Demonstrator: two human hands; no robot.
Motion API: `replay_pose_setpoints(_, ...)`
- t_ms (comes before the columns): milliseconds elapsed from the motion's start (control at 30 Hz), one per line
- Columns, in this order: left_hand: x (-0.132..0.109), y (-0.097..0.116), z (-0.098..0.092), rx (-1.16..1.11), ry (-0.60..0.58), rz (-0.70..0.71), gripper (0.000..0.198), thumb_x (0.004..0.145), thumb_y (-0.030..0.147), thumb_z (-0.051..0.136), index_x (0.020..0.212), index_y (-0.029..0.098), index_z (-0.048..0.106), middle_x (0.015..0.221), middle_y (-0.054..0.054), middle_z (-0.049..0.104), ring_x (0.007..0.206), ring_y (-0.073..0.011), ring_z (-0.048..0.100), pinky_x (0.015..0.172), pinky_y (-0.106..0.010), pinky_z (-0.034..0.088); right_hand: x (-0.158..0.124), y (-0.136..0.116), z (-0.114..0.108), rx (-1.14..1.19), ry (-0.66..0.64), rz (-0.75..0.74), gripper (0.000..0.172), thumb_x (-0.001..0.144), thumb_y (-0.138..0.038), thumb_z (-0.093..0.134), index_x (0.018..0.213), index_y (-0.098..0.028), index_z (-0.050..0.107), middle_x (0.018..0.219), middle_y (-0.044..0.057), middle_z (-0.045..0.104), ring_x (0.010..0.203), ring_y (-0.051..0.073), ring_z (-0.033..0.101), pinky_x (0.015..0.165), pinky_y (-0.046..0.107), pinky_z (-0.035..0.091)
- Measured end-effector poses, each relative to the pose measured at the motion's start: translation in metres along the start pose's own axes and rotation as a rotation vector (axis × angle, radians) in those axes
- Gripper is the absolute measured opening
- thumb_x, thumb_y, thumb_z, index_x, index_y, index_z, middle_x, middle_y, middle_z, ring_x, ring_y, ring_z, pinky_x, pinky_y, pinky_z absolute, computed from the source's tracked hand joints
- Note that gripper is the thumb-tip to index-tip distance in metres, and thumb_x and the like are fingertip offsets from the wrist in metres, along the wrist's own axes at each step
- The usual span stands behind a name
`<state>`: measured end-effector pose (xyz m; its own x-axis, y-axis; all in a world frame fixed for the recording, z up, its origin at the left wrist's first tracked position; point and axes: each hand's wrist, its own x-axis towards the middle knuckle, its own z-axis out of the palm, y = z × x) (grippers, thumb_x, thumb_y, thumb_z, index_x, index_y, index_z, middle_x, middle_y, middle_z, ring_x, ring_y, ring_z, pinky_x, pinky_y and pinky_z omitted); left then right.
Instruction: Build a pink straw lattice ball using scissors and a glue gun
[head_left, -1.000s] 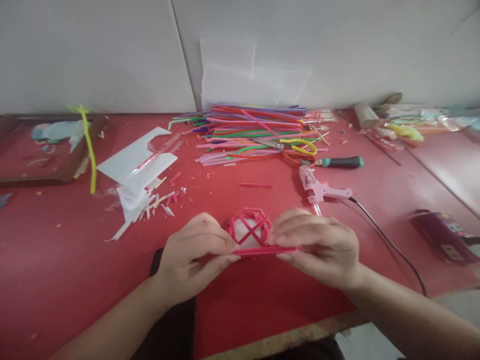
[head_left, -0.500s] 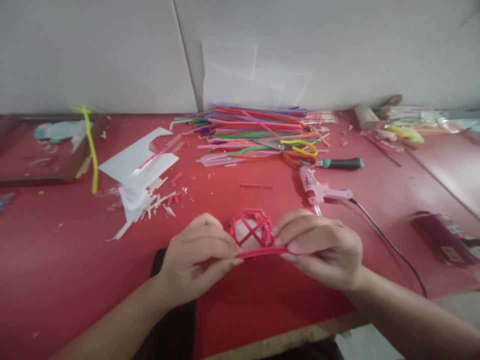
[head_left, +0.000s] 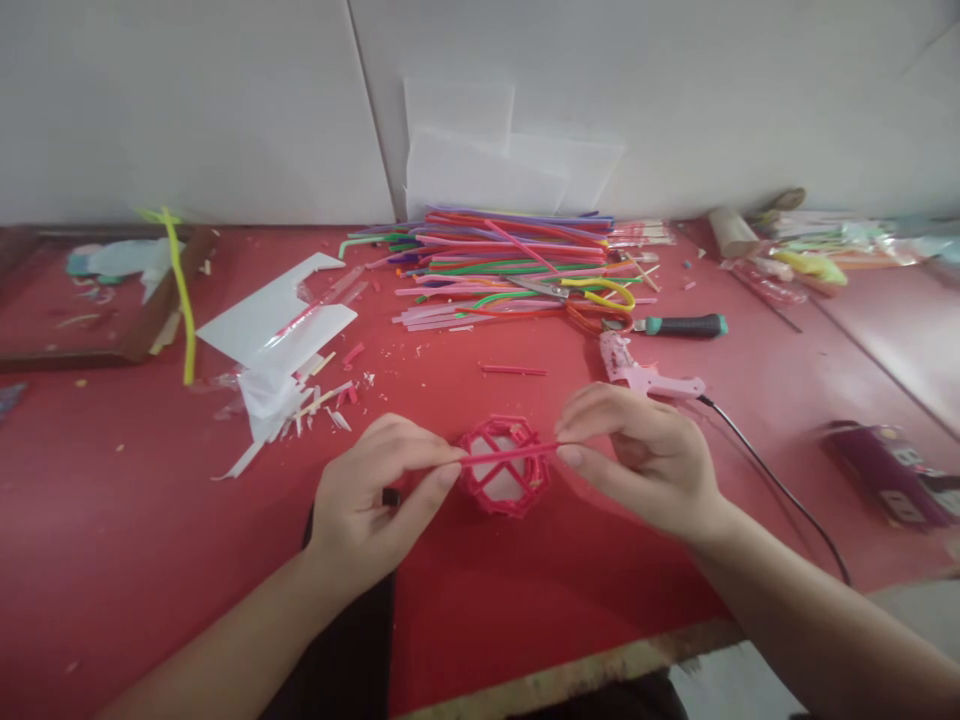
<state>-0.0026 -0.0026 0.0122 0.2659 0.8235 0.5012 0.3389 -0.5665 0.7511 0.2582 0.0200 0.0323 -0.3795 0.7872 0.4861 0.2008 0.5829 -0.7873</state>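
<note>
A short pink straw piece (head_left: 510,456) is stretched level between my two hands. My left hand (head_left: 371,495) pinches its left end with thumb and forefinger. Its right end is pinched by my right hand (head_left: 649,460). The straw lies across the top of a small round pink frame made of straw pieces (head_left: 506,480), which sits on the red table (head_left: 150,520) between my hands.
A pile of coloured straws (head_left: 502,260) with yellow-handled scissors (head_left: 592,292) lies at the back. A pink glue gun (head_left: 645,377) with black cord, a green-handled tool (head_left: 679,325), white paper scraps (head_left: 277,330), a dark phone (head_left: 352,640) and a power strip (head_left: 892,470) surround me.
Both hands have lifted the straw piece away from the near edge of the frame and now hold it across the frame's middle, farther from me.
</note>
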Motion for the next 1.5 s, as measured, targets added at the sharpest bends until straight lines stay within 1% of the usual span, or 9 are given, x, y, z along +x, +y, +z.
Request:
replay_pose_setpoints(167, -0.001, -0.002, 0.002, 0.068, 0.007, -0.112, 0.014, 0.089, 0.011, 0.065, 0.092, 0.024, 0.066, 0.085, 0.004, 0.068, 0.081, -0.0114, 0.061, 0.076, -0.025, 0.050, 0.002, 0.001, -0.005, -0.021, -0.107, 0.253, 0.004, 0.086, -0.019, 0.070, 0.084, -0.022, 0.069, 0.080, 0.001, 0.068, 0.071, 0.012, 0.062, 0.064, 0.026, 0.050)
replay_pose_setpoints(267, 0.000, 0.000, 0.003, 0.081, -0.011, -0.156, 0.010, 0.090, 0.014, 0.063, 0.087, 0.023, 0.064, 0.082, 0.004, 0.066, 0.079, -0.0110, 0.061, 0.075, -0.024, 0.049, 0.004, -0.001, -0.008, 0.027, -0.165, 0.426, 0.009, 0.088, -0.026, 0.067, 0.081, -0.020, 0.069, 0.076, 0.001, 0.067, 0.066, 0.011, 0.059, 0.060, 0.024, 0.048)
replay_pose_setpoints(400, 0.003, 0.003, 0.004, 0.102, -0.062, -0.167, 0.009, 0.092, 0.016, 0.059, 0.085, 0.021, 0.061, 0.079, 0.003, 0.063, 0.076, -0.0106, 0.060, 0.072, -0.023, 0.048, 0.005, -0.003, -0.008, 0.124, -0.202, 0.606, 0.013, 0.084, -0.027, 0.066, 0.074, -0.019, 0.066, 0.070, 0.000, 0.063, 0.062, 0.010, 0.055, 0.056, 0.021, 0.044)
replay_pose_setpoints(600, 0.005, 0.006, 0.004, 0.171, -0.109, -0.152, 0.012, 0.093, 0.015, 0.054, 0.082, 0.020, 0.058, 0.078, 0.002, 0.061, 0.075, -0.0108, 0.058, 0.072, -0.023, 0.046, 0.007, -0.003, -0.006, 0.236, -0.259, 0.781, 0.012, 0.077, -0.026, 0.068, 0.069, -0.018, 0.063, 0.062, -0.003, 0.058, 0.056, 0.008, 0.048, 0.051, 0.021, 0.036)
replay_pose_setpoints(733, 0.005, 0.007, 0.004, 0.185, -0.140, -0.146, 0.013, 0.093, 0.015, 0.052, 0.081, 0.019, 0.055, 0.076, 0.002, 0.058, 0.073, -0.0111, 0.057, 0.070, -0.023, 0.046, 0.011, -0.003, -0.005, 0.247, -0.282, 0.827, 0.013, 0.074, -0.027, 0.067, 0.067, -0.018, 0.062, 0.058, -0.004, 0.053, 0.053, 0.007, 0.042, 0.050, 0.022, 0.032)
replay_pose_setpoints(1067, 0.007, 0.009, 0.004, 0.210, -0.173, -0.210, 0.015, 0.094, 0.018, 0.050, 0.080, 0.020, 0.055, 0.075, 0.002, 0.058, 0.070, -0.0119, 0.058, 0.067, -0.024, 0.046, 0.010, 0.001, -0.001, 0.262, -0.284, 0.907, 0.013, 0.072, -0.028, 0.063, 0.066, -0.017, 0.060, 0.058, -0.005, 0.051, 0.053, 0.007, 0.041, 0.050, 0.022, 0.030)
replay_pose_setpoints(1167, 0.006, 0.009, 0.004, 0.214, -0.155, -0.196, 0.015, 0.093, 0.016, 0.050, 0.080, 0.020, 0.054, 0.075, 0.002, 0.057, 0.070, -0.0119, 0.057, 0.065, -0.024, 0.045, 0.008, 0.001, 0.001, 0.270, -0.248, 0.864, 0.011, 0.072, -0.026, 0.062, 0.066, -0.017, 0.059, 0.056, -0.005, 0.049, 0.051, 0.006, 0.039, 0.048, 0.021, 0.028)
replay_pose_setpoints(1367, 0.003, 0.007, 0.004, 0.177, -0.114, -0.192, 0.012, 0.092, 0.016, 0.052, 0.081, 0.021, 0.053, 0.074, 0.002, 0.054, 0.069, -0.0122, 0.054, 0.063, -0.025, 0.044, 0.002, -0.004, 0.009, 0.209, -0.055, 0.675, 0.012, 0.073, -0.023, 0.064, 0.065, -0.018, 0.057, 0.058, -0.003, 0.054, 0.051, 0.007, 0.043, 0.047, 0.021, 0.034)
replay_pose_setpoints(1500, 0.003, 0.004, 0.004, 0.151, -0.131, -0.226, 0.012, 0.093, 0.017, 0.052, 0.082, 0.021, 0.054, 0.075, 0.002, 0.054, 0.069, -0.0122, 0.054, 0.063, -0.025, 0.044, 0.000, -0.002, 0.010, 0.157, -0.092, 0.638, 0.011, 0.074, -0.021, 0.064, 0.066, -0.018, 0.057, 0.059, -0.002, 0.056, 0.052, 0.008, 0.045, 0.047, 0.021, 0.035)
